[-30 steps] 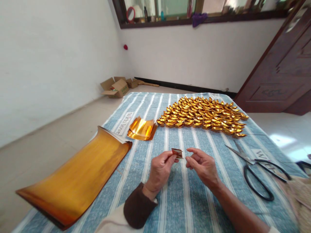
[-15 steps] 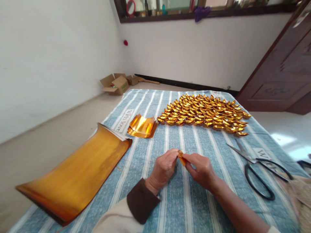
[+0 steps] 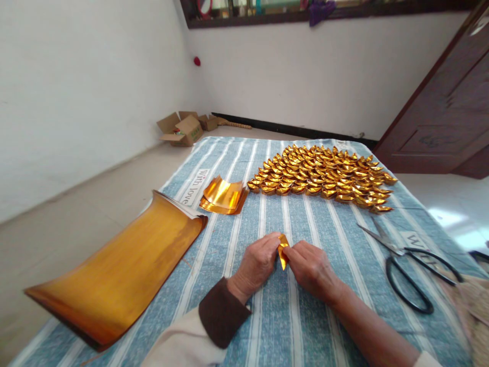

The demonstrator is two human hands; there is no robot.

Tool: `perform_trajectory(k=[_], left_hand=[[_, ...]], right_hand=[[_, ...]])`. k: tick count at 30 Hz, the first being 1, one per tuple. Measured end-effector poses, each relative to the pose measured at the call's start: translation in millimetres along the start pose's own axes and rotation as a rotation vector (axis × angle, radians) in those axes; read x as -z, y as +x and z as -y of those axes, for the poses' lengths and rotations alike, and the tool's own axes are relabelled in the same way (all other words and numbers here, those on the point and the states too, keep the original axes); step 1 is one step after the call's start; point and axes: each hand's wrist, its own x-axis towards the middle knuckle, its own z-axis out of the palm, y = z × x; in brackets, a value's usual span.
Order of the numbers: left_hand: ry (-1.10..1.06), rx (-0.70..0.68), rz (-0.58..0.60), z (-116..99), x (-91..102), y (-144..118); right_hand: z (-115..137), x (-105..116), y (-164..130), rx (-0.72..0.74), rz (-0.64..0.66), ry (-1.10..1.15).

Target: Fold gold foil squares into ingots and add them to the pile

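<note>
Striped cloth (image 3: 328, 239): two hands pinch one gold paper (image 3: 283, 251).

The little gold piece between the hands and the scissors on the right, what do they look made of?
The gold piece, pinched by the left hand and right hand, looks like thin foil-coated paper: mirror-shiny, sharply creased. The scissors seem steel: grey matte blades, with glossy black handle loops, painted or plastic.

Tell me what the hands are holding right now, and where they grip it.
A small folded piece of gold foil paper, pinched between the fingertips of the left hand and right hand, one on each side edge.
</note>
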Motion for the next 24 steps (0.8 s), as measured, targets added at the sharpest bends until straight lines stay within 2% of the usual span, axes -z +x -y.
perform_trajectory(k=[5, 8, 13, 18, 24], left_hand=[[0.151, 0.09, 0.128, -5, 6.4, -2], [0.148, 0.122, 0.175, -3, 8.7, -1], [0.064, 0.089, 0.162, 2, 9.8, 0], [0.048, 0.113, 0.212, -4, 11.1, 4], [0.043, 0.132, 0.167, -5, 9.5, 3]], right_hand=[[1, -1, -2, -0.025, 0.074, -0.063], [1, -1, -2, -0.061, 0.103, -0.078], [0, 8, 2, -0.07, 0.186, 0.011], [-2, 13, 3, -0.078, 0.225, 0.11], [-6, 11, 1, -0.076, 0.233, 0.081]])
